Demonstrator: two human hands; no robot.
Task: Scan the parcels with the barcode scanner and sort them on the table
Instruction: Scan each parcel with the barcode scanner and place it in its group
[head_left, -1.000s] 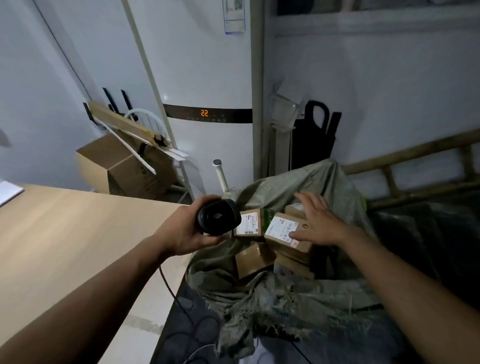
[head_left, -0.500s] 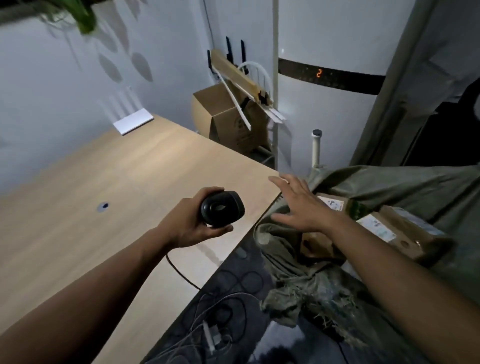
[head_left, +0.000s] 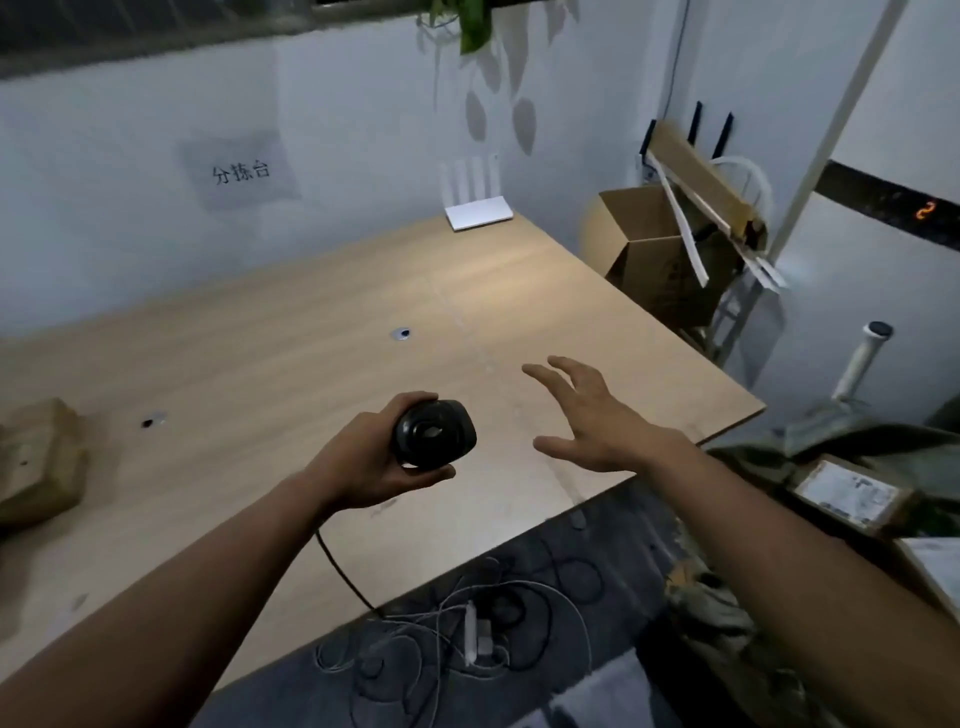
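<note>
My left hand (head_left: 363, 467) grips the black barcode scanner (head_left: 434, 434) above the wooden table (head_left: 311, 338), its cable trailing off the near edge. My right hand (head_left: 592, 415) hovers over the table's right part with fingers spread and holds nothing. A brown parcel (head_left: 36, 467) lies on the table at the far left. At the right edge of the view, labelled cardboard parcels (head_left: 852, 496) sit in a grey-green sack (head_left: 857, 441) beside the table.
A white router (head_left: 478, 210) stands at the table's far end by the wall. An open cardboard box (head_left: 660, 249) and a white appliance (head_left: 883, 260) stand behind the table's right corner. Tangled cables (head_left: 467, 629) lie on the floor below the near edge.
The view has swung left from the sack to the table. My right hand left the parcels in the sack and now hovers empty over the table. The scanner stays in my left hand.
</note>
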